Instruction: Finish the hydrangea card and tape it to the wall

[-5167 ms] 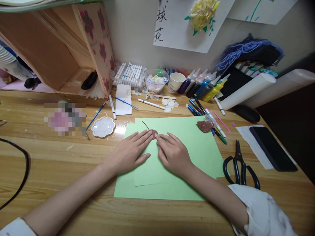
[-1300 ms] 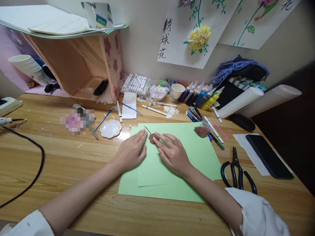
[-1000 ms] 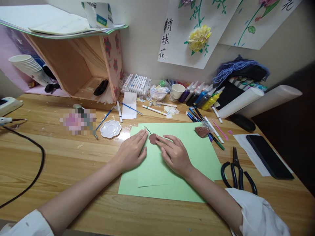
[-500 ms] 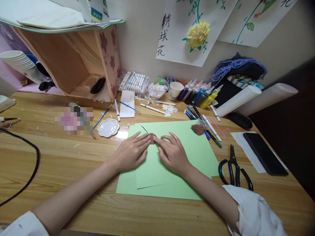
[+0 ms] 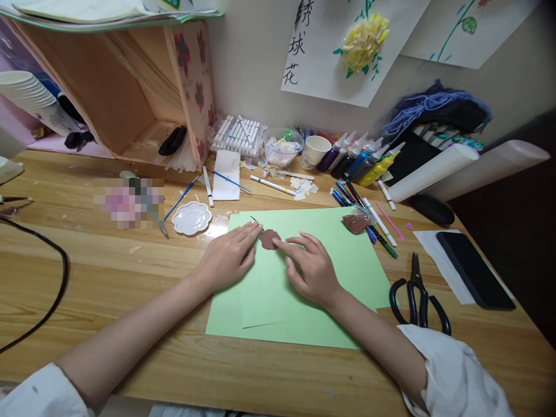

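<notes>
A flat, roundish brown piece of clay (image 5: 270, 240) with an uneven edge lies on the upper part of the light green paper (image 5: 313, 324). My left hand (image 5: 229, 255) rests flat on the paper just left of the clay, its fingers stretched out together and holding nothing. With its index fingertip, my right hand (image 5: 310, 263) touches the clay's right edge; its other fingers are spread and loosely bent. A short dark line shows on the paper beyond my left fingertips. At the paper's upper right lies a clear bag of brown clay (image 5: 356, 221).
Black-handled scissors (image 5: 414, 295) and a black phone (image 5: 473, 269) lie on the right. A white flower-shaped palette (image 5: 191, 218) sits left of the paper. Along the back stand a paper cup (image 5: 315, 152), paint bottles (image 5: 360, 159) and a marker box (image 5: 237, 136). A black cable (image 5: 65, 272) curves at far left.
My left fingers have drawn back left off the clay, so more of it shows. My right index finger stays at its right edge. The camera view has shifted slightly.
</notes>
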A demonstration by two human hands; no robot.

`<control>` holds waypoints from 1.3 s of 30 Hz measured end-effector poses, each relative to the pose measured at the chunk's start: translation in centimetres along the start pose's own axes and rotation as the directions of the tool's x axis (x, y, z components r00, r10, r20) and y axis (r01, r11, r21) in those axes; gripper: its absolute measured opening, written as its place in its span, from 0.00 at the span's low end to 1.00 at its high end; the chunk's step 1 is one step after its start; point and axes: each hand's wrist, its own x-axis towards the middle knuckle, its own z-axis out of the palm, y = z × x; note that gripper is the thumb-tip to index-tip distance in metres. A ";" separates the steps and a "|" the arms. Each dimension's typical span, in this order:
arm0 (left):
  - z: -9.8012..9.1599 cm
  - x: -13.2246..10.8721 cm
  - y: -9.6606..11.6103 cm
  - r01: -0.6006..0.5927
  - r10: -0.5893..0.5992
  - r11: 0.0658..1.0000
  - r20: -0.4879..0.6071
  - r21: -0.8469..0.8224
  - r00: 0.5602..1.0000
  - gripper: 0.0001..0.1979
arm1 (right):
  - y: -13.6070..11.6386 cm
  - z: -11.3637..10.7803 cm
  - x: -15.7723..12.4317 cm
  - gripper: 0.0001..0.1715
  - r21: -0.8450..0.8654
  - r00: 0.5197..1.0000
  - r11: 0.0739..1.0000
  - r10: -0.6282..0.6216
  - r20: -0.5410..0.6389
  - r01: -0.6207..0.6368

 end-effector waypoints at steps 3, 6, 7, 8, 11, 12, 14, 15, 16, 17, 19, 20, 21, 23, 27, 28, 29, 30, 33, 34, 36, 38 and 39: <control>-0.1 0.0 0.0 0.010 -0.010 1.000 0.016 0.002 1.000 0.24 | 0.0 0.0 0.1 0.24 0.001 0.999 1.000 0.005 0.042 -0.005; -0.2 0.1 0.1 0.019 -0.019 1.000 0.017 -0.021 1.000 0.23 | 0.0 0.0 0.1 0.21 0.009 1.000 1.000 -0.003 0.016 0.003; -0.2 0.1 0.1 0.021 -0.020 0.999 0.016 -0.029 1.000 0.23 | 0.0 0.0 0.2 0.21 0.006 1.000 1.000 -0.003 0.000 0.003; -0.2 0.1 0.1 0.021 -0.020 0.999 0.015 -0.031 1.000 0.24 | 0.0 0.0 0.2 0.21 0.001 1.000 1.000 -0.002 0.000 0.002; -0.1 0.1 0.2 0.015 -0.015 1.000 0.015 -0.021 1.000 0.24 | -0.1 -0.1 0.5 0.27 -0.010 0.991 1.000 -0.018 0.134 0.020; -0.1 0.1 0.2 0.012 -0.012 1.000 0.012 -0.020 1.000 0.24 | -0.1 -0.2 0.5 0.29 -0.009 0.981 0.999 -0.028 0.194 0.031; -0.1 0.0 0.1 0.007 -0.007 1.000 0.006 -0.022 1.000 0.24 | -0.1 -0.2 0.7 0.30 0.006 0.963 0.998 -0.060 0.262 0.060; 0.0 0.0 0.1 0.007 -0.007 1.000 0.005 -0.023 1.000 0.24 | -0.1 -0.2 0.7 0.30 0.016 0.961 0.997 -0.078 0.266 0.076; 0.0 0.0 0.1 0.008 -0.008 1.000 0.006 -0.022 1.000 0.24 | -0.1 -0.2 0.7 0.29 0.024 0.962 0.996 -0.091 0.258 0.088; 0.0 0.0 0.1 0.009 -0.009 1.000 0.009 -0.021 1.000 0.24 | 0.0 -0.2 0.7 0.28 0.028 0.964 0.995 -0.098 0.249 0.094; 0.0 0.0 0.0 0.011 -0.011 1.000 0.010 -0.023 1.000 0.24 | -0.1 -0.2 0.7 0.29 0.026 0.966 0.996 -0.087 0.245 0.083; 0.0 0.0 0.0 0.010 -0.010 1.000 0.006 -0.027 1.000 0.24 | -0.1 -0.2 0.7 0.30 0.023 0.965 0.997 -0.072 0.253 0.068; 0.0 0.0 0.0 0.008 -0.008 0.999 0.002 -0.031 1.000 0.24 | -0.2 -0.2 0.7 0.31 0.021 0.962 0.998 -0.059 0.267 0.056; 0.1 0.0 0.0 0.006 -0.006 0.999 -0.005 -0.034 1.000 0.24 | -0.2 -0.2 0.8 0.31 0.028 0.953 0.998 -0.056 0.298 0.050; 0.0 0.0 0.1 0.013 -0.013 1.000 0.001 -0.023 1.000 0.23 | 0.0 -0.2 0.7 0.27 0.057 0.949 0.994 -0.106 0.298 0.094; 0.0 0.0 0.1 0.016 -0.015 1.000 0.004 -0.020 1.000 0.23 | 0.0 -0.2 0.6 0.27 0.060 0.951 0.993 -0.116 0.285 0.103; 0.0 0.0 0.2 0.017 -0.017 1.000 0.007 -0.019 1.000 0.23 | 0.0 -0.2 0.6 0.27 0.061 0.954 0.992 -0.119 0.275 0.107; 0.0 0.0 0.2 0.018 -0.018 1.000 0.007 -0.021 1.000 0.23 | -0.1 -0.2 0.6 0.27 0.057 0.956 0.993 -0.113 0.269 0.102; 0.1 0.0 0.1 0.008 -0.009 0.999 -0.004 -0.034 1.000 0.23 | -0.2 -0.2 0.8 0.29 0.046 0.954 0.997 -0.074 0.291 0.063; 0.1 -0.1 0.1 0.006 -0.006 0.999 -0.007 -0.036 1.000 0.24 | -0.3 -0.2 0.9 0.30 0.046 0.951 0.998 -0.064 0.302 0.052; 0.1 -0.1 0.0 0.004 -0.004 0.999 -0.006 -0.034 1.000 0.24 | -0.2 -0.2 0.9 0.29 0.053 0.949 0.997 -0.066 0.307 0.052; 0.1 0.0 0.0 0.009 -0.009 1.000 -0.002 -0.024 1.000 0.24 | -0.1 -0.2 0.8 0.28 0.062 0.954 0.995 -0.088 0.287 0.074; 0.0 0.0 0.1 0.012 -0.012 1.000 0.001 -0.016 1.000 0.24 | 0.0 -0.2 0.7 0.27 0.066 0.957 0.994 -0.103 0.272 0.088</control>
